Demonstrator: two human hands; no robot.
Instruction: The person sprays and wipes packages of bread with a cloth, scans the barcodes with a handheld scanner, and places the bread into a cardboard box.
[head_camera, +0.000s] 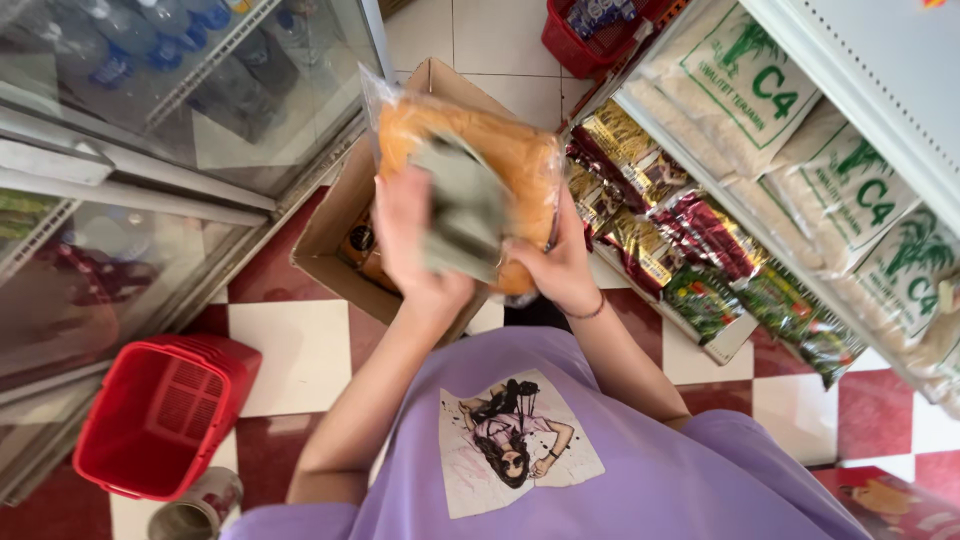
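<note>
Both hands, the left hand (408, 235) and right hand (560, 268), are closed around a clear plastic bag of orange snacks (490, 160) held above an open cardboard box (335, 225), in the narrow aisle between the glass-door cooler (180, 110) and stocked shelf (800, 150), a red basket (160, 415) lower left.

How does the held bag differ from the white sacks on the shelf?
The held bag is clear plastic with orange contents; the white sacks are opaque with green print. The bag is lifted in both hands, left hand and right hand, above a box; the sacks lie stacked. Both are soft, filled packs.
</note>
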